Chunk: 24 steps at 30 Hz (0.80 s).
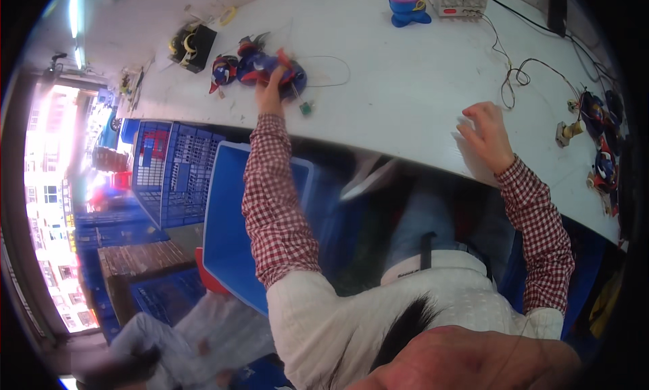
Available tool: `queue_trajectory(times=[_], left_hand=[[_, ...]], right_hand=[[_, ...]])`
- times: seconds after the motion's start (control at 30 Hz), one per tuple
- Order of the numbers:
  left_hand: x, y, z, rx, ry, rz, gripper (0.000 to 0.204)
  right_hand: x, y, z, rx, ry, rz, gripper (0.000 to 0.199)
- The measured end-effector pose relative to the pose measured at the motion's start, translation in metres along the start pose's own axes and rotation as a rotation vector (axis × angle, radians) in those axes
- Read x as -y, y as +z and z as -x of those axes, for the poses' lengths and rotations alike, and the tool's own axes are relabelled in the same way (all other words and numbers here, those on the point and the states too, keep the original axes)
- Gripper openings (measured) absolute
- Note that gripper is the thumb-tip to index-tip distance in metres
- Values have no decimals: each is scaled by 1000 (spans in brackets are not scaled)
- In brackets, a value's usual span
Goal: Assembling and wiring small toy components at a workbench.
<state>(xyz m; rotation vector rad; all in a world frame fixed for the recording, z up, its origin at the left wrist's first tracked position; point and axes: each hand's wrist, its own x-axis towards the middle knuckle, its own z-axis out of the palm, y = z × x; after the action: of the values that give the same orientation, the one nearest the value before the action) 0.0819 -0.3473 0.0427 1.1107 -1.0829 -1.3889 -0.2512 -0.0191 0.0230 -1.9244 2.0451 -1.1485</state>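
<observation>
One blue-and-red piece (295, 81), white desk (405, 86).
Left hand (269, 94) touches the piece, fingers' closure unclear; right hand (488, 138) is empty, fingers loosely curled.

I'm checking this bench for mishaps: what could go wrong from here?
The small green circuit board lies near the front edge of the white table, so it might get knocked off. The thin wire looping beside the blue-and-red piece under the left hand could snag. The looped wires close to the right hand might catch its fingers.
</observation>
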Motion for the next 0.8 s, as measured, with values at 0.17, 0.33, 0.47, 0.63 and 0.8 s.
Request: queue_trajectory(times=[0.17,0.33,0.47,0.63,0.8], left_hand=[[20,11,-79,7,8,-54,50],[76,22,-182,167,-121,-391,61],[47,-95,-274,-238,-69,-1155,100],[34,91,-123,-576,-15,-900,106],[39,96,-34,-421,759,-1201,58]], right_hand=[[0,13,15,-126,-40,104,19],[1,21,9,-147,-21,166,12],[6,26,3,-136,-64,103,9],[-15,17,21,-209,26,174,10],[-9,20,16,-361,-55,5,10]])
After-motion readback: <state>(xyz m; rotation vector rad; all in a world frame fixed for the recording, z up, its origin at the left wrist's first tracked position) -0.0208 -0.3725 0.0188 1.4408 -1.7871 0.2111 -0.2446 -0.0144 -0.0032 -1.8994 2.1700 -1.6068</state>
